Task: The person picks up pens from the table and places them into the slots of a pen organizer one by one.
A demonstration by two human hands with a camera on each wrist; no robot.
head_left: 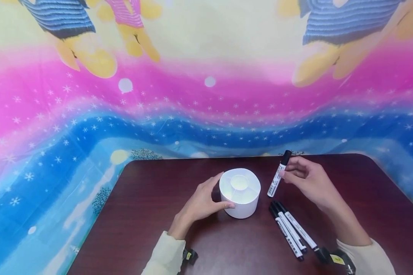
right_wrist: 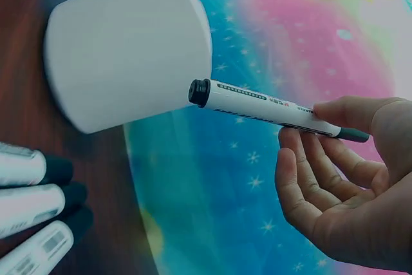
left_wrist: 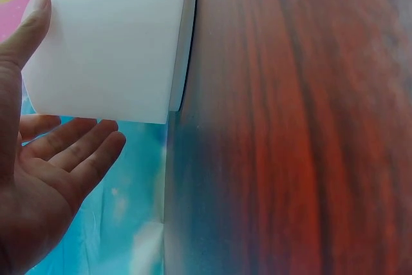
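A round white pen holder with a central cup and dividers stands upright on the table. My left hand holds its left side, thumb at the near rim and fingers round the far side; in the left wrist view the thumb lies along its white wall. To its right, my right hand pinches a black-and-white marker between thumb and fingertips. That marker is tilted, black cap up, with its lower end beside the holder. The right wrist view shows the marker's black end plug pointing toward the holder.
Three similar markers lie side by side on the dark red wooden table, in front of the right hand. A colourful printed cloth hangs behind the table. Both wrists wear black camera straps.
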